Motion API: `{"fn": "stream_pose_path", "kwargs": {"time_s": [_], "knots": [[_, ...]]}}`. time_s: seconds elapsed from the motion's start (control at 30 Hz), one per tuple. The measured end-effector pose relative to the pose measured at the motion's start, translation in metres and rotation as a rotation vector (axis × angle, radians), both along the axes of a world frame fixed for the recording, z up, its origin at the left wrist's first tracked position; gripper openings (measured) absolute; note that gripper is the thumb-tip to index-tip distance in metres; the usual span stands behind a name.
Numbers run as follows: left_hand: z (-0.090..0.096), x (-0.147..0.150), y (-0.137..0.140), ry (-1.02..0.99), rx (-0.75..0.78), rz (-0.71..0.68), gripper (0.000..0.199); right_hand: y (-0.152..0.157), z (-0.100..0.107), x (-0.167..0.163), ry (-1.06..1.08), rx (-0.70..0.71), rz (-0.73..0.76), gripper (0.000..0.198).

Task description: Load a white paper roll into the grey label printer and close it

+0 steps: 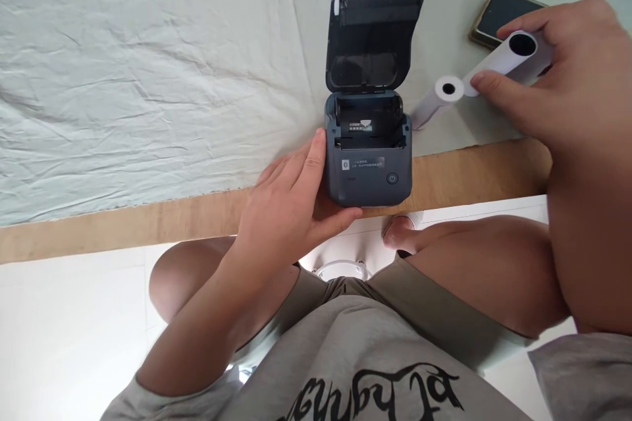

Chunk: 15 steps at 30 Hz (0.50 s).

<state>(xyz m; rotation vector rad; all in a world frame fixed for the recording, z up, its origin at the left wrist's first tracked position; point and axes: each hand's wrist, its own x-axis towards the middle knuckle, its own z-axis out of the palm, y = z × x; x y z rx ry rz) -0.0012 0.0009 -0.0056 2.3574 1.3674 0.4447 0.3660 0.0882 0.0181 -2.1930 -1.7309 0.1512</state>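
Note:
A small dark-blue thermal printer (368, 177) stands at the table's front edge with its lid (375, 39) raised and its paper bay exposed. My left hand (291, 190) steadies it, fingers along its left side and thumb across the front corner. To the right of the printer is a narrow white paper roll (437, 99) with a small dark core hole. Between thumb and fingers, my right hand (557, 65) grips a white paper roll (501, 60) with a wide hollow core. Part of that roll is hidden by the hand, and its lower end is close to the narrow roll.
A phone (506, 11) in a case lies behind my right hand. Wrinkled pale cloth (148, 78) covers the table, leaving a bare wooden strip (123, 222) along the front edge. My legs are below that edge.

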Motion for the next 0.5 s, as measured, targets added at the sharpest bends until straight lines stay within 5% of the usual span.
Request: {"fn": "stream_pose_path", "kwargs": {"time_s": [0.5], "knots": [[-0.004, -0.003, -0.004, 0.008, 0.065, -0.028, 0.096, -0.015, -0.010, 0.015, 0.089, 0.169, 0.200, 0.073]]}}
